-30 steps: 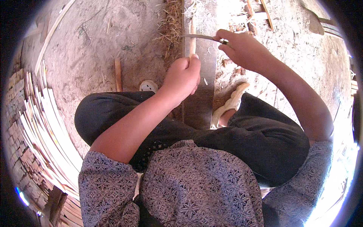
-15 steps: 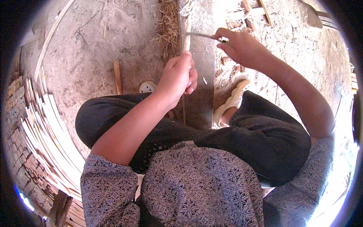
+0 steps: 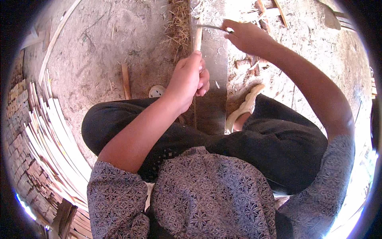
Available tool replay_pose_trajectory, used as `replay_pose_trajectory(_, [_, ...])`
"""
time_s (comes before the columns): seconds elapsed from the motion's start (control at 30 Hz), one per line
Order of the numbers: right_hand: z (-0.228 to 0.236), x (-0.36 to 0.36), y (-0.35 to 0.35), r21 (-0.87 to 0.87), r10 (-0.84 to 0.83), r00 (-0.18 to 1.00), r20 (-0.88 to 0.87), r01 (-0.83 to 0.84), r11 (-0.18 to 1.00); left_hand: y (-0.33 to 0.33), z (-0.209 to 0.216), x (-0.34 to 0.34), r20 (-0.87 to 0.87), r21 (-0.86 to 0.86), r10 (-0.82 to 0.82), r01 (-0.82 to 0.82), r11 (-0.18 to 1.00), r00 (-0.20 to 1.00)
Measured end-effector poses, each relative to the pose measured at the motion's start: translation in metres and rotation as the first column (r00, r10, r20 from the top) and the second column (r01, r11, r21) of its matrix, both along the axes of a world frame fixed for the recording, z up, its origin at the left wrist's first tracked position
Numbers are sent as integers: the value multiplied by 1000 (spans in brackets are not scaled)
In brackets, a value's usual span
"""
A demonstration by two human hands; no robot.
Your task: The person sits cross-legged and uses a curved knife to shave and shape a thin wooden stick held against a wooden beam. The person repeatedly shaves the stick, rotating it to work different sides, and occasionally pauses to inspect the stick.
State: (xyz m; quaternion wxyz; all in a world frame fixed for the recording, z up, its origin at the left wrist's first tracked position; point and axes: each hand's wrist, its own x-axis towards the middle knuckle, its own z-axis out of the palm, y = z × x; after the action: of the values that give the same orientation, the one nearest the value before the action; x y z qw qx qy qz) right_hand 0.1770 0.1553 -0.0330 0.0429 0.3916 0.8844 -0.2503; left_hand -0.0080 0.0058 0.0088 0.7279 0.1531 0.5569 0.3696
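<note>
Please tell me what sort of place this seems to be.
Probably a simple wood or bamboo workshop: long pale strips lie piled at the left, straw-like shavings lie along a plank, and the right hand holds a knife-like blade across a slender stick.

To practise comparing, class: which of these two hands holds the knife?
The right hand holds the knife; the left hand instead grips a pale wooden stick.

Two hands (image 3: 187, 75) (image 3: 250, 38), one knife (image 3: 211, 26), one held stick (image 3: 198, 38), one plank (image 3: 213, 69), two shoes (image 3: 247, 101) (image 3: 156, 91).
</note>
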Motion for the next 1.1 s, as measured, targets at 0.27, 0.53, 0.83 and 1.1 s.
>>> replay_pose_trajectory(0.27, [-25,-14,2,113,4,1000,-14,-2,994,2,0,3,11,-18,-16,16,1000,1000])
replay_pose_trajectory(0.53, [4,1,-2,-90,-80,996,25,82,993,3,-5,-6,69,-19,-3,4,1000,998])
replay_pose_trajectory(0.83, [-14,-9,5,10,4,999,-53,-3,1000,4,-5,1,109,-19,24,-22,1000,994])
replay_pose_trajectory(1.1, [0,-1,8,-113,-50,998,29,53,992,2,-9,-2,51,12,17,-17,1000,999])
